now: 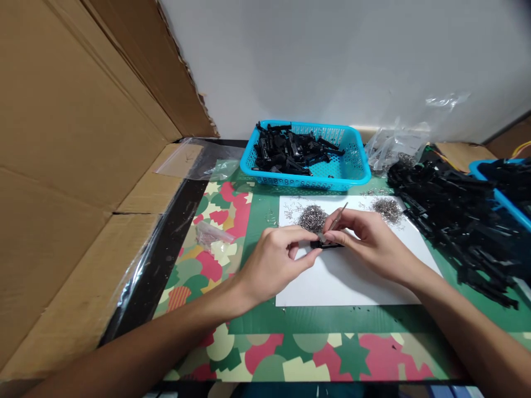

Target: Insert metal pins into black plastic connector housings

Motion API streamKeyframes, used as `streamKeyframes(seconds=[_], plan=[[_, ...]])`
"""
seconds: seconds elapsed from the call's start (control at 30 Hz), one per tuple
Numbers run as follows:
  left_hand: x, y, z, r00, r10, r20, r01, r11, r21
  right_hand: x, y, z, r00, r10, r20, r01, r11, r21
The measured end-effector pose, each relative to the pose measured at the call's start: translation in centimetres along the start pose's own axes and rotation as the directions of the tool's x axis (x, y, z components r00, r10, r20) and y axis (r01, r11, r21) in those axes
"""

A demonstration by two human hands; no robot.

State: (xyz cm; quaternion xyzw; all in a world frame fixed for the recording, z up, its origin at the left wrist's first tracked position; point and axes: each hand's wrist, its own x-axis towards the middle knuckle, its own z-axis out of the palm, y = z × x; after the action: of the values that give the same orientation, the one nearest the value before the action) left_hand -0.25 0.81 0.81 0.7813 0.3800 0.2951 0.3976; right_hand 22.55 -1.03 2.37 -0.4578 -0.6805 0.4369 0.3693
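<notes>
Green mat (257, 276) lies beneath white paper (352, 284). At the far side, one blue basket (307, 181) holds many black parts (286, 149); to its right, a clear bag (379, 146) holds small metal pieces (398, 160). Reaching from near left, the left hand (276, 257) pinches a black piece (332, 245) over the paper; from near right, the right hand (369, 237) pinches a slim metal tool (339, 214).

Soft, moderate light brightened the white paper (352, 290), where a faint shadow lay below the right hand (369, 237). The wall (332, 61) dimmed toward the upper right corner. A plastic bag (398, 145) glinted. Black parts (452, 215) merged darkly, perhaps slightly blurred, and the wide lens stretched the edges.
</notes>
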Motion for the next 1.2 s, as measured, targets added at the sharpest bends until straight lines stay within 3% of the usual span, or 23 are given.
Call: streamKeyframes(seconds=[0.6,0.87,1.2], plan=[[0.0,0.17,-0.06,0.999,0.042,0.016,-0.042,0.999,-0.009,-0.06,-0.04,0.27,0.998,0.03,0.056,-0.025,0.995,-0.099],[-0.1,0.15,0.03,0.995,0.099,0.019,-0.1,0.994,0.043,-0.18,-0.39,0.7,0.999,0.013,0.048,-0.002,0.975,-0.224],[-0.09,0.04,0.12,0.995,0.101,-0.015,-0.101,0.995,0.018,-0.26,-0.19,0.16,0.998,-0.015,-0.057,0.003,0.979,-0.204]])
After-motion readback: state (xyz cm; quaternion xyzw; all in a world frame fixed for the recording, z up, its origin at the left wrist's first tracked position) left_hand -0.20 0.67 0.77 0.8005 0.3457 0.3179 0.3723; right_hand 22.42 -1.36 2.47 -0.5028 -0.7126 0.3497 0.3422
